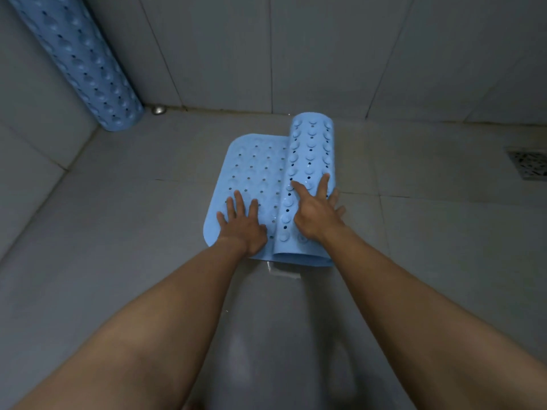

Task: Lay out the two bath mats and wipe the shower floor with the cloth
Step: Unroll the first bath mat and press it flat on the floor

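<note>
A light blue bath mat (254, 170) lies partly unrolled on the grey tiled shower floor (118, 232). Its left part is flat; its right part is still a roll (310, 155) with suction cups facing up. My left hand (241, 223) presses flat on the unrolled part, fingers spread. My right hand (315, 211) rests on top of the roll near its front end, fingers spread over it. A second blue mat (80, 60), fully rolled, leans in the left corner against the wall. No cloth is in view.
A metal floor drain (528, 165) sits at the right edge. A small metal fitting (158, 109) is at the base of the back wall. Tiled walls close the back and the left. A small clear scrap (279, 270) lies in front of the mat.
</note>
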`<state>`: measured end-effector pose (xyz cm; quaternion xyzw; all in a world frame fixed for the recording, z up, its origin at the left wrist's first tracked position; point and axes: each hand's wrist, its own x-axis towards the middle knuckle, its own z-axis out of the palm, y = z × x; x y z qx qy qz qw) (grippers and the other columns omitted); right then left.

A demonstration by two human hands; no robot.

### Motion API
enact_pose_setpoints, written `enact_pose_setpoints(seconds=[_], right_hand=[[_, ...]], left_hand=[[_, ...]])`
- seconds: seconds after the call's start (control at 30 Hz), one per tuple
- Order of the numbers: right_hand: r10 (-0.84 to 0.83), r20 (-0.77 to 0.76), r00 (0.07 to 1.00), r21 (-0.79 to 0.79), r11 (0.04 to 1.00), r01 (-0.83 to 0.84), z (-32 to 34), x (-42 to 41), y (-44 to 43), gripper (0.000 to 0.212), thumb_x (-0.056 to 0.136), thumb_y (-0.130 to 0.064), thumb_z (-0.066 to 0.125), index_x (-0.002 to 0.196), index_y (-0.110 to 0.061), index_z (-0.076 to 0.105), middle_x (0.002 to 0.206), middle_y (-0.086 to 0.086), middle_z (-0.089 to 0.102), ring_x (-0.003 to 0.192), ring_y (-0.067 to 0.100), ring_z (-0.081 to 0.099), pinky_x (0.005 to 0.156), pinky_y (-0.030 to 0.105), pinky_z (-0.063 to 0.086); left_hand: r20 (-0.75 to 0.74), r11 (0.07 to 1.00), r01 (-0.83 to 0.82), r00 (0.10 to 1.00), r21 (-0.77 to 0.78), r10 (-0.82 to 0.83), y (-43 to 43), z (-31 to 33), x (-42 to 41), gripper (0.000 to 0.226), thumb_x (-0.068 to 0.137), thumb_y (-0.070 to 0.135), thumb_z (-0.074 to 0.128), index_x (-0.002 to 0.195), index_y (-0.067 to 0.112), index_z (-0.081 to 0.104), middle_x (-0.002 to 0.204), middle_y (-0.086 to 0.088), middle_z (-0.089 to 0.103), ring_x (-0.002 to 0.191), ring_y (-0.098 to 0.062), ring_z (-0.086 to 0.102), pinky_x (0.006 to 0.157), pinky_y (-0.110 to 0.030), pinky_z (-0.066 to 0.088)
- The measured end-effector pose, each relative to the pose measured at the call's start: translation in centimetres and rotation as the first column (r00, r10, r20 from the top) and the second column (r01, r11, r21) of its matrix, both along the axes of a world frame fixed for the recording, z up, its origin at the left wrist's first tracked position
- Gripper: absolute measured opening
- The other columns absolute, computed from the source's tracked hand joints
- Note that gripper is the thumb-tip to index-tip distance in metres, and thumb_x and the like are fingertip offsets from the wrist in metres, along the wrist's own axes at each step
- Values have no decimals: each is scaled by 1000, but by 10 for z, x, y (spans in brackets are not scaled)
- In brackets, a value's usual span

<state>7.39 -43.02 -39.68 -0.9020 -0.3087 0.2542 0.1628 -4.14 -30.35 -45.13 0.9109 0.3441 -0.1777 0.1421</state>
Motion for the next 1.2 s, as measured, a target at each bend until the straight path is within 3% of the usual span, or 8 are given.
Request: enact_pose_setpoints(seconds=[0.1, 0.2, 0.37, 0.5, 0.6, 0.9, 1.1, 1.2], right_hand=[[-3, 90, 996, 50, 999, -2, -1, 0, -3, 78, 87, -1, 48, 152, -39, 25, 162, 13, -26, 148, 41, -22, 116, 67, -4], [12, 238, 971, 101, 994, -37, -6, 8, -10, 71, 87, -3, 52, 148, -37, 40, 166, 10, -7, 152, 33, -11, 120, 60, -1], [-178, 163, 970, 98, 982, 164, 10, 18, 8, 34, 96, -35, 47, 126, -24, 58, 155, 12, 27, 146, 33, 19, 116, 64, 12], [-99, 180, 979, -131, 984, 124, 10, 16, 21, 85, 82, -61, 67, 145, -20, 27, 159, 17, 7, 148, 43, 4, 114, 70, 10], [-75, 231, 970, -58, 994, 91, 3, 19, 4, 81, 84, -46, 71, 146, -25, 23, 160, 17, 2, 149, 41, -1, 114, 67, 17], [-30, 164, 986, -24, 999, 34, 1, 27, -34, 56, 97, -41, 46, 151, -43, 31, 162, 12, -26, 148, 41, -18, 115, 69, 1], [-42, 248, 968, -91, 994, 67, -1, 44, -53, 93, 77, -65, 71, 148, -29, 23, 161, 25, -15, 149, 43, -9, 115, 66, 8], [-78, 292, 953, -69, 992, 102, -5, 48, -65, 88, 74, -60, 76, 141, -27, 29, 160, 26, -2, 147, 41, 7, 114, 57, 18]], left_hand=[[142, 1000, 2, 990, -31, 3, 2, -3, 5, 72, 101, 42, 31, 157, 30, -13, 159, -12, -32, 148, -32, -25, 120, -56, -8], [98, 996, -37, 994, -80, 45, -6, -8, 9, 65, 101, 58, 14, 155, 38, -15, 160, -8, -31, 147, -32, -27, 117, -55, -17], [3, 998, 9, 1000, -60, -9, -1, -14, 8, 67, 98, 65, 9, 154, 38, -17, 159, -10, -33, 146, -34, -29, 116, -56, -18], [4, 999, 3, 1000, -36, -3, -6, -16, 11, 67, 99, 63, 8, 154, 36, -18, 158, -11, -33, 147, -36, -28, 116, -58, -16], [19, 1000, -20, 1000, -7, 20, -8, -21, 10, 65, 99, 63, 7, 153, 38, -19, 158, -10, -34, 146, -34, -29, 116, -58, -18], [-47, 994, -93, 995, -52, 91, -26, -15, 7, 66, 98, 64, 8, 153, 38, -20, 156, -8, -38, 146, -33, -31, 116, -57, -17], [-74, 991, -133, 989, -32, 131, -44, -3, 27, 61, 104, 50, 13, 154, 37, -18, 160, -6, -31, 147, -33, -26, 116, -62, -11], [-32, 991, -130, 991, -44, 128, -56, -1, 29, 62, 103, 55, 12, 155, 38, -15, 162, -5, -27, 149, -33, -23, 117, -61, -10]])
